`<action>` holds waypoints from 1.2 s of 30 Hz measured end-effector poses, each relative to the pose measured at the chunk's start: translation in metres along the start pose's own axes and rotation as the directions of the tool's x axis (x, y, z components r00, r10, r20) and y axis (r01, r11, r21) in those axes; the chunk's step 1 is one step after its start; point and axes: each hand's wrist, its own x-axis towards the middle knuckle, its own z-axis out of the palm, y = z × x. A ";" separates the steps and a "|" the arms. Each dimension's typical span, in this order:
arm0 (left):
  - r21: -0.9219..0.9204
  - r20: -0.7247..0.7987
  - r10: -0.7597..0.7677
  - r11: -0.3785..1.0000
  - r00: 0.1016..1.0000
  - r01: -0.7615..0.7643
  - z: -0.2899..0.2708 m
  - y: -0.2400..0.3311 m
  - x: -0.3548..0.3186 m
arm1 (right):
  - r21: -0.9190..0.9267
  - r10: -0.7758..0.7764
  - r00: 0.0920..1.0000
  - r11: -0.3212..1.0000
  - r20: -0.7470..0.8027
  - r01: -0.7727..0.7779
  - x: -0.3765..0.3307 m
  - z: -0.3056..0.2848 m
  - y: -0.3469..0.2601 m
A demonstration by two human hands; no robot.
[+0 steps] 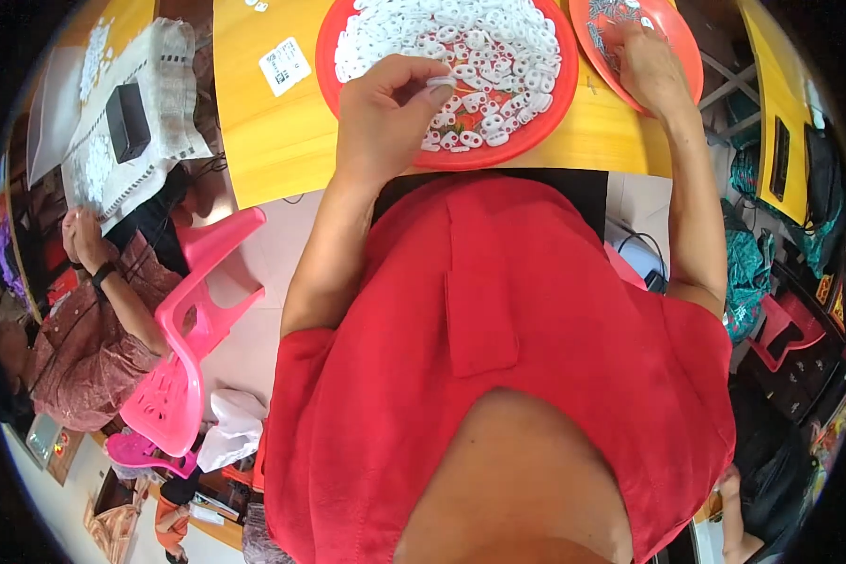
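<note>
My left hand (385, 117) is over the near left part of a round red tray (568, 89). Its thumb and index finger pinch a small white plastic clip (439, 83). Many similar white pieces (385, 38), each with two holes, are heaped along the tray's far side and scattered thinly nearer me. To the right, my right hand (650, 70) reaches into an orange-red plate (688, 56) that holds small grey nails (615, 11). Its fingers are bent down among the nails, and their tips are partly hidden. I cannot make out what they hold.
Tray and plate stand on a yellow wooden table (273, 141), with a white label (284, 66) at left. A pink plastic chair (193, 320) stands left of me. Beyond it, another person's hands (85, 240) are at a cloth-covered table with a black box (127, 122).
</note>
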 end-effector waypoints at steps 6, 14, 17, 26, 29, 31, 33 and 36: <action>0.607 0.213 0.373 0.674 0.903 -0.421 -0.007 0.000 0.012 | -0.149 0.010 1.000 0.989 0.006 -0.009 0.000 0.005 0.000; 0.741 0.424 0.353 0.395 0.834 -0.543 0.018 -0.002 0.059 | -0.032 0.054 0.993 0.998 0.103 -0.051 0.003 -0.006 -0.003; 0.780 0.436 0.288 0.351 0.852 -0.518 0.027 0.001 0.065 | -0.001 0.062 0.995 0.998 0.081 -0.062 -0.001 -0.008 -0.001; 0.780 0.415 0.318 0.359 0.853 -0.513 0.036 0.000 0.056 | 0.432 0.218 0.975 0.884 -0.043 -0.178 -0.014 -0.035 -0.001; 0.748 0.421 0.344 0.391 0.839 -0.536 0.036 0.001 0.049 | 0.594 0.206 0.976 0.777 0.077 -0.211 -0.018 -0.032 0.005; 0.745 0.427 0.324 0.403 0.845 -0.531 0.035 0.004 0.046 | 0.796 0.240 0.965 0.563 0.102 -0.224 -0.020 -0.036 0.001; 0.707 0.373 0.338 0.499 0.864 -0.501 0.036 0.008 0.043 | 0.756 0.247 0.968 0.627 0.037 -0.189 -0.020 -0.018 0.014; 0.640 0.246 0.429 0.602 0.869 -0.478 0.028 0.000 0.034 | 0.713 0.171 0.984 0.697 -0.057 -0.080 -0.015 0.010 0.030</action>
